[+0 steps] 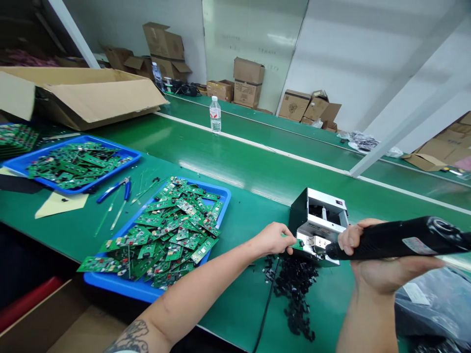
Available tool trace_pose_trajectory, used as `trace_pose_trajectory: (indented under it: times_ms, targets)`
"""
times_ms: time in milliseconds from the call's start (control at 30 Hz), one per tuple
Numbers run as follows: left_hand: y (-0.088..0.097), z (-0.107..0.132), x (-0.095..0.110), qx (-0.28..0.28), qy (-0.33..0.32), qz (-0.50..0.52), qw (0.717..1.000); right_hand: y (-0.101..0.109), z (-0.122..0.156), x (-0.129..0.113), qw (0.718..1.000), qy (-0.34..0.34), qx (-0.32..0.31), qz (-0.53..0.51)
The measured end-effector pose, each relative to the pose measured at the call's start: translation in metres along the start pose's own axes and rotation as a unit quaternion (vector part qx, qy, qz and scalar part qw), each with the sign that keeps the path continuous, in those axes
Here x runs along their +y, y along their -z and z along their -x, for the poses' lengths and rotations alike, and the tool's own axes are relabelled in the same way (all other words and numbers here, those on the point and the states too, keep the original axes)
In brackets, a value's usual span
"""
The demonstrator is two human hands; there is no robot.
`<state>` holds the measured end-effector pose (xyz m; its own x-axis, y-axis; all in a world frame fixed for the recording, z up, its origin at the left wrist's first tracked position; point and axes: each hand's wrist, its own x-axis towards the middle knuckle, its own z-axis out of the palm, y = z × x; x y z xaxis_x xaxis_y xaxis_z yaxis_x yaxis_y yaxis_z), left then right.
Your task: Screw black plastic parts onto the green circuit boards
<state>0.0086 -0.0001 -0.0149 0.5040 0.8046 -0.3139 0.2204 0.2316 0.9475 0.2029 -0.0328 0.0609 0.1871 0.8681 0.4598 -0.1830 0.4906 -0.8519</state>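
My left hand [275, 239] pinches a small green circuit board [299, 243] at the front of a black and silver bench machine [320, 215]. In my right hand [371, 250] lies a black electric screwdriver [401, 238], fingers wrapped around its front part. Its tip points left at the machine's metal front, close to the board; whether it touches is too small to tell. Below the machine, many small black plastic pieces [296, 289] are heaped on the green bench. Left of my left forearm, a blue tray [121, 289] is piled with circuit boards [176, 225].
Farther left stand another blue tray [134, 156] of boards, blue-handled cutters [127, 189] and a large open carton [103, 98]. A water bottle [215, 115] stands on the green belt. A black cable [265, 309] runs toward the front edge. Plastic bags [437, 304] lie at right.
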Motion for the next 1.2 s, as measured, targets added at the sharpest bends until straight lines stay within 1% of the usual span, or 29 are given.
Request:
trace_pose_trajectory:
  times_ms: [100,200,267,367,467,600,700,800,900,1033,1200]
  targets:
    - [0.0,-0.001,-0.001,0.0,0.002,-0.011,1.0,-0.004,0.002,-0.005,1.0,-0.012,-0.011,0.002]
    - [0.0,-0.001,0.0,0.001,-0.002,-0.02,1.0,-0.009,0.002,-0.012,0.999,0.012,-0.029,-0.006]
    - [0.0,0.0,0.001,0.003,-0.001,-0.021,1.0,-0.013,0.0,-0.018,0.999,0.025,-0.03,-0.013]
    - [0.0,0.001,0.002,0.006,0.003,-0.019,1.0,-0.022,-0.004,-0.023,0.999,0.026,-0.028,-0.021]
    - [-0.001,-0.001,0.0,0.003,0.004,-0.022,1.0,-0.031,-0.008,-0.022,0.998,0.034,-0.043,-0.027]
    - [-0.001,-0.005,-0.007,0.002,-0.006,-0.03,1.0,-0.041,-0.012,-0.017,0.998,0.031,-0.047,-0.031]
    - [-0.002,-0.007,-0.009,0.002,-0.006,-0.032,0.999,-0.043,-0.012,-0.013,0.997,0.022,-0.068,-0.036]
    - [-0.002,-0.006,-0.008,0.001,0.003,-0.036,0.999,-0.042,-0.013,-0.01,0.996,0.014,-0.082,-0.041]
    - [-0.002,-0.006,-0.008,0.0,-0.001,-0.036,0.999,-0.041,-0.012,-0.006,0.995,0.008,-0.093,-0.042]
    - [-0.001,-0.007,-0.009,-0.001,-0.01,-0.035,0.999,-0.04,-0.012,-0.004,0.995,-0.004,-0.093,-0.042]
    - [-0.001,-0.007,-0.012,0.0,-0.014,-0.036,0.999,-0.041,-0.013,-0.006,0.994,0.002,-0.098,-0.047]
